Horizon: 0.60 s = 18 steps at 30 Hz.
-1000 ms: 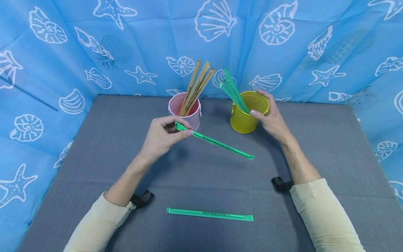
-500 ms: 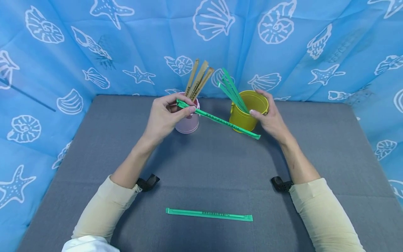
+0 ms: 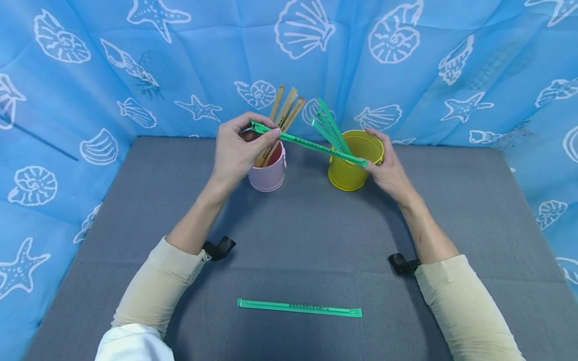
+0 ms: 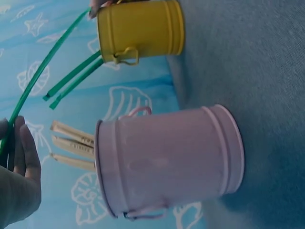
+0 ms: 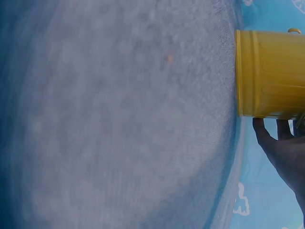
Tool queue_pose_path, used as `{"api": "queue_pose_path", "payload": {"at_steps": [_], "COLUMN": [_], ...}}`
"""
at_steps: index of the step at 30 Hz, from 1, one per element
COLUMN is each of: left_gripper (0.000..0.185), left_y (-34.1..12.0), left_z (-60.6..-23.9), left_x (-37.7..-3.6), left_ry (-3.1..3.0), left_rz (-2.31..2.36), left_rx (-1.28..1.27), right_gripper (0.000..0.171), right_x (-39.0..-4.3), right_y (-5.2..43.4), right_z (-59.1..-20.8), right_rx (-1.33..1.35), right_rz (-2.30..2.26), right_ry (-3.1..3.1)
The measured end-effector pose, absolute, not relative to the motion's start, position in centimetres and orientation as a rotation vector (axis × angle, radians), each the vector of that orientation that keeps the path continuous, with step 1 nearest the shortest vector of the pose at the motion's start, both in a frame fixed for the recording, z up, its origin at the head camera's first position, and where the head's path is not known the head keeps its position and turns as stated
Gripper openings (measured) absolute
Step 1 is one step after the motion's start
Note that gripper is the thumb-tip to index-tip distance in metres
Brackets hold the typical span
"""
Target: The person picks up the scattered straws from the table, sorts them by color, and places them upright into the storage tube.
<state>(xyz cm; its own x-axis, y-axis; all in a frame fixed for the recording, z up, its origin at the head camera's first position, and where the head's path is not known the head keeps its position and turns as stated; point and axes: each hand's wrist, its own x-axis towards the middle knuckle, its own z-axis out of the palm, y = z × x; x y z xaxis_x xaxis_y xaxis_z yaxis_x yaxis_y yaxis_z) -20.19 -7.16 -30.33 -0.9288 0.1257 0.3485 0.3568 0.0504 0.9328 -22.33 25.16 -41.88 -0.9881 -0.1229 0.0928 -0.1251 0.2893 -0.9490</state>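
My left hand (image 3: 237,150) pinches a green wrapped straw (image 3: 311,145) near one end, raised over the pink bucket (image 3: 267,179). The straw slants down to the right, and its far tip overlaps my right thumb at the rim of the yellow bucket (image 3: 346,175). With thumb and fingers on that bucket's right side, my right hand (image 3: 392,175) holds it; the right wrist view shows fingers against the yellow wall (image 5: 274,74). Green straws (image 4: 76,78) lean out of the yellow bucket in the left wrist view. Brown wrapped straws (image 3: 287,109) stand in the pink one.
Another green wrapped straw (image 3: 300,308) lies on the grey tabletop (image 3: 298,235) near the front. A blue curtain (image 3: 217,55) with white shells and starfish hangs behind and beside the table.
My left hand has risen and moved farther back with the green wrapped straw, bringing its far tip up to the yellow bucket's rim. My right hand and the yellow bucket stay nearly in place.
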Motion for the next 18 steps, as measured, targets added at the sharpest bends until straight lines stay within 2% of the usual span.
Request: {"api": "queue_pose_path", "payload": {"at_steps": [9, 18], "left_gripper": [0.01, 0.014], "left_y": [-6.2, -5.4], "left_z": [-29.9, -30.3], "left_x": [-21.6, -22.4], "left_ry": [-2.099, -2.243], "left_rz": [-2.02, -1.879], "left_rx": [-0.423, -0.462], "right_gripper": [0.072, 0.07], "right_x": [-22.6, -21.3], "right_y": [25.4, 24.4], "right_z": [-42.2, -39.9], "right_rx": [0.187, 0.216], "right_rz": [1.878, 1.904], "right_ry": [-2.557, -2.546]}}
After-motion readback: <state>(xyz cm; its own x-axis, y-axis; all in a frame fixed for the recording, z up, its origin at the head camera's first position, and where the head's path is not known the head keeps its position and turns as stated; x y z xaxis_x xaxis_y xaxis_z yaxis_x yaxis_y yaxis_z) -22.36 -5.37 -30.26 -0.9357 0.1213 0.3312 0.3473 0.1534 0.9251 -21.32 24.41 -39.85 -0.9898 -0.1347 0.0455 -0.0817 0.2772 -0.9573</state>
